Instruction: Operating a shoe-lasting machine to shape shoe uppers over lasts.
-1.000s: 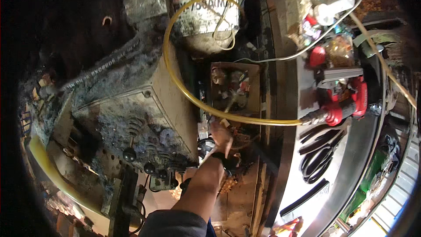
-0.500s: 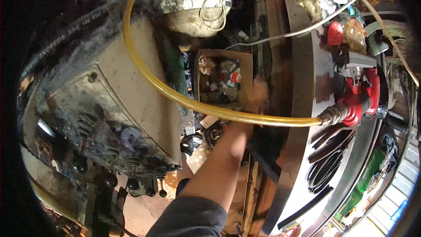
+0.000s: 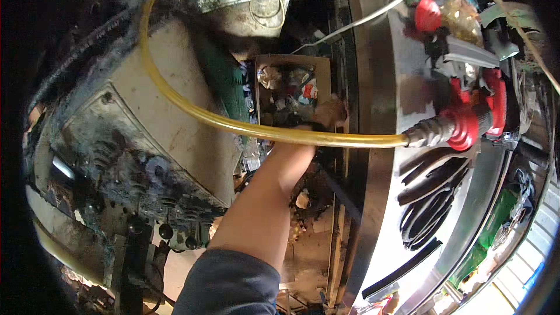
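At upper centre, left hand was by lower-right corner of box | box lay up-left | grip too blurred to tell | right hand unseen

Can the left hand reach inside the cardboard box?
Probably yes: the left hand is at a corner of the cardboard box, which looks open. The yellow hose crosses in front, but seems to leave room.
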Demonstrator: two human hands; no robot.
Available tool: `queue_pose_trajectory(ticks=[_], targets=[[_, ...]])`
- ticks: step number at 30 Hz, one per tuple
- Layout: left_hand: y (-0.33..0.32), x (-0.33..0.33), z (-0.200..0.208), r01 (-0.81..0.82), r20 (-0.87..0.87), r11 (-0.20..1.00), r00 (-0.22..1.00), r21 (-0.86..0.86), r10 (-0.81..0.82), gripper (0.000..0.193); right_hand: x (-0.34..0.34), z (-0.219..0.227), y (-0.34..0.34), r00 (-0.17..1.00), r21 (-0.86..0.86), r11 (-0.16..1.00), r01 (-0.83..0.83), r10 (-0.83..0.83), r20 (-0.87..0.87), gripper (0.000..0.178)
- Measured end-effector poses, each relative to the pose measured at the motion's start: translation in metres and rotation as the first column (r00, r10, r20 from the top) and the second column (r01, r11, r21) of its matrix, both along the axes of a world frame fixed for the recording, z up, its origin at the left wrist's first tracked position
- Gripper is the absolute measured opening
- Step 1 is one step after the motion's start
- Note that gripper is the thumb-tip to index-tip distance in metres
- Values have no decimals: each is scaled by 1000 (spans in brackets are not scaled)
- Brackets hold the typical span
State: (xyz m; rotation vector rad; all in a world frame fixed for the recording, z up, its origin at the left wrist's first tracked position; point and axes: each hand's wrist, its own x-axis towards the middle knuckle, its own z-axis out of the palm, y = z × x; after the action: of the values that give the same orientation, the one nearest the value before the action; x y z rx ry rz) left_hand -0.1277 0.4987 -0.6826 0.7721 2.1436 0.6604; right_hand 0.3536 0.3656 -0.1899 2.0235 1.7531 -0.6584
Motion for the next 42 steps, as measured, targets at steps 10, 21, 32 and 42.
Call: queue_pose_trajectory(ticks=[10,21,32,42], targets=[[-42,123,8,117,171,937,983,-328,-63,28,-7,3,-5,983,67,983,-173,177,-55,107],[-141,163,40,-767,40,624,635,148,771,46,11,-13,-11,912,84,967,-239,253,-324,78],[-33,217,-80,-303,297,938,892,-168,341,36,0,5,-11,973,218,949,-229,225,47,69],[-79,221,-146,-573,283,817,797,72,534,46,56,14,-25,993,90,992,-83,75,86,103]])
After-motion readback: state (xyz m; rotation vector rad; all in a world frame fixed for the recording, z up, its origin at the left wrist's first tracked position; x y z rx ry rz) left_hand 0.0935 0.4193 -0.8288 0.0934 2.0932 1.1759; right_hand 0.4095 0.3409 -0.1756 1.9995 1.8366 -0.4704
